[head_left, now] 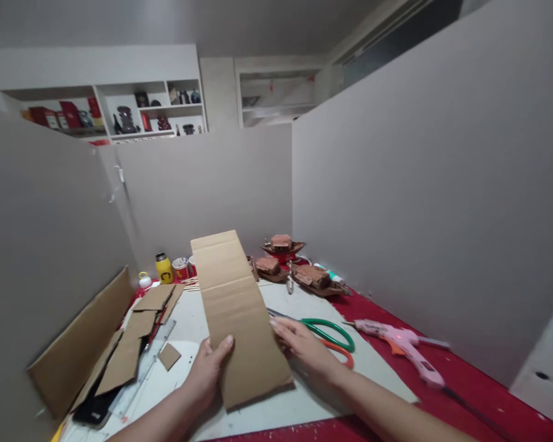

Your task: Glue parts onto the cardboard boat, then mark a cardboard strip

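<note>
A long strip of cardboard (239, 319) with creases across it is held tilted up over the white work surface. My left hand (207, 371) grips its lower left edge, thumb on the face and the other fingers hidden behind. At the right edge, my right hand (304, 350) is closed on the cardboard with its fingertips. Just behind my right hand lie scissors with a green handle (336, 328). An orange handle loop (338, 351) shows below it, partly covered by my wrist.
Cardboard pieces (124, 359), a clear ruler (147, 362) and a dark phone (94, 410) lie at left. A pink glue gun (408, 347) rests on the red cloth at right. Brown model boats (313, 277), a yellow bottle (164, 269) and paper cups (180, 267) stand behind. Grey partitions enclose the table.
</note>
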The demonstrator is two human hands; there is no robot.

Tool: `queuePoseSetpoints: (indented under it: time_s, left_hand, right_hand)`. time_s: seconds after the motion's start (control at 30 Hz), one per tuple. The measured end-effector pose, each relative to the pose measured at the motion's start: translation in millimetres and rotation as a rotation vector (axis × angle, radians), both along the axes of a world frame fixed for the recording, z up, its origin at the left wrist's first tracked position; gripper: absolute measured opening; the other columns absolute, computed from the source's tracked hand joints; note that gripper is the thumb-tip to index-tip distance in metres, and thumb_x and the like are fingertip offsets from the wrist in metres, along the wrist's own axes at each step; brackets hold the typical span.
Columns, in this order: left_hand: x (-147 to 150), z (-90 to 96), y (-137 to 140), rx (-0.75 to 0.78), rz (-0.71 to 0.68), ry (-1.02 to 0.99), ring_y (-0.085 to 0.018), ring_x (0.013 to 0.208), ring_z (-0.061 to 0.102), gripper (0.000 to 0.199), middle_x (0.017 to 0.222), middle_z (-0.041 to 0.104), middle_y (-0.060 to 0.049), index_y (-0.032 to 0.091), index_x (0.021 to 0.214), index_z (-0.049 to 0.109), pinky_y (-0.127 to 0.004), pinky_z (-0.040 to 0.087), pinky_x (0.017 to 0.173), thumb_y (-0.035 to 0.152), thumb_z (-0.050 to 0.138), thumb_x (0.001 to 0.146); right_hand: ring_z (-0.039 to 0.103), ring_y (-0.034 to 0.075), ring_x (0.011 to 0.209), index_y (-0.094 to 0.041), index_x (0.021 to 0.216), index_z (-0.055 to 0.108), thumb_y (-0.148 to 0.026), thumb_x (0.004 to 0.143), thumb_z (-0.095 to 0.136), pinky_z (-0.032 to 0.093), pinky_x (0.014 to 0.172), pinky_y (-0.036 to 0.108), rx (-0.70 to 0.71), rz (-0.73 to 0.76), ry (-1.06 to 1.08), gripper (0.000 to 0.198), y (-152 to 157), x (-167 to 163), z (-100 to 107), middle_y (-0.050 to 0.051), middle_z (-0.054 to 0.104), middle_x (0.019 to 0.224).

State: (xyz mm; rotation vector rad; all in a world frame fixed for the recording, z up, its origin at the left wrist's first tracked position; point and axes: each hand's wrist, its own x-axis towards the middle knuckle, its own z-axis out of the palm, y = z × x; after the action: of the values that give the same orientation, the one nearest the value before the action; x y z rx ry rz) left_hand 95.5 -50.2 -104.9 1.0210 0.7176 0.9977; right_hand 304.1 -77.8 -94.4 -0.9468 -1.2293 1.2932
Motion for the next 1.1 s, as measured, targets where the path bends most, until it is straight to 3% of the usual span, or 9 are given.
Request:
queuePoseSetpoints:
  time_s: [0.17,0.33,0.57,0.77,0.83,0.9,0.97,1.1]
  left_hand:
    - [1,1.4,-4,0.079,-0.026,-0.066,-0.033,0.097,0.069,0.051,0.109,0.072,-0.019,0.011,0.112,0.065,-0.045,0.052,0.089,0.047,0.073,0.078]
    - [1,1.8,-4,0.105,-0.071,-0.047,-0.034,0.099,0.068,0.058,0.111,0.070,-0.021,0.008,0.113,0.066,-0.044,0.051,0.090,0.048,0.078,0.072]
    - [-3,0.6,3,0.097,-0.109,-0.072,-0.032,0.094,0.068,0.051,0.109,0.071,-0.020,0.009,0.112,0.066,-0.043,0.051,0.085,0.037,0.080,0.072]
    - [-10,17.0,22,-0.011,0.111,-0.082,-0.027,0.085,0.070,0.037,0.100,0.074,-0.015,0.012,0.100,0.067,-0.035,0.053,0.077,0.033,0.078,0.072]
    - [-12,19.0,28,-0.022,0.160,-0.112,-0.026,0.089,0.070,0.036,0.101,0.074,-0.012,0.014,0.099,0.066,-0.034,0.053,0.078,0.031,0.079,0.070]
    - [-12,18.2,31,-0.032,0.175,-0.120,-0.026,0.091,0.070,0.038,0.104,0.073,-0.011,0.015,0.102,0.065,-0.035,0.053,0.079,0.029,0.078,0.070]
    - [-11,16.3,31,-0.040,0.191,-0.124,-0.026,0.090,0.070,0.042,0.105,0.073,-0.011,0.015,0.107,0.063,-0.035,0.054,0.080,0.027,0.078,0.070]
    - [-9,15.0,29,-0.035,0.188,-0.138,-0.025,0.088,0.071,0.045,0.104,0.073,-0.011,0.016,0.111,0.061,-0.035,0.054,0.079,0.025,0.077,0.070]
  right_hand:
    - [0.072,0.024,0.084,-0.023,0.118,0.063,-0.042,0.077,0.075,0.052,0.082,0.041,-0.028,0.213,0.066,0.047,0,4,-12,0.006,0.076,0.095]
    - [0.072,0.024,0.087,-0.022,0.121,0.061,-0.039,0.079,0.073,0.052,0.081,0.039,-0.019,0.250,0.087,0.047,-2,13,-9,0.008,0.076,0.101]
    - [0.073,0.024,0.086,-0.018,0.125,0.059,-0.036,0.073,0.080,0.053,0.081,0.038,-0.141,0.304,0.121,0.059,-3,18,-10,0.011,0.076,0.100]
    - [0.071,0.026,0.095,-0.015,0.128,0.057,-0.042,0.071,0.080,0.053,0.085,0.038,-0.233,0.452,0.150,0.066,-10,16,-7,0.015,0.072,0.109]
    - [0.071,0.023,0.093,-0.017,0.130,0.055,-0.041,0.075,0.076,0.055,0.079,0.031,-0.276,0.445,0.153,0.063,-15,16,-7,0.014,0.071,0.112]
    - [0.073,0.018,0.078,-0.021,0.135,0.049,-0.042,0.078,0.074,0.055,0.060,0.023,-0.337,0.451,0.142,0.065,-18,17,-8,0.013,0.070,0.113]
    - [0.071,0.015,0.061,-0.025,0.140,0.039,-0.043,0.077,0.074,0.048,0.042,0.016,-0.401,0.507,0.115,0.074,-20,18,-10,0.013,0.069,0.113]
    - [0.070,0.014,0.052,-0.022,0.140,0.034,-0.042,0.069,0.081,0.042,0.036,0.011,-0.444,0.656,0.057,0.088,-19,18,-14,0.013,0.071,0.101]
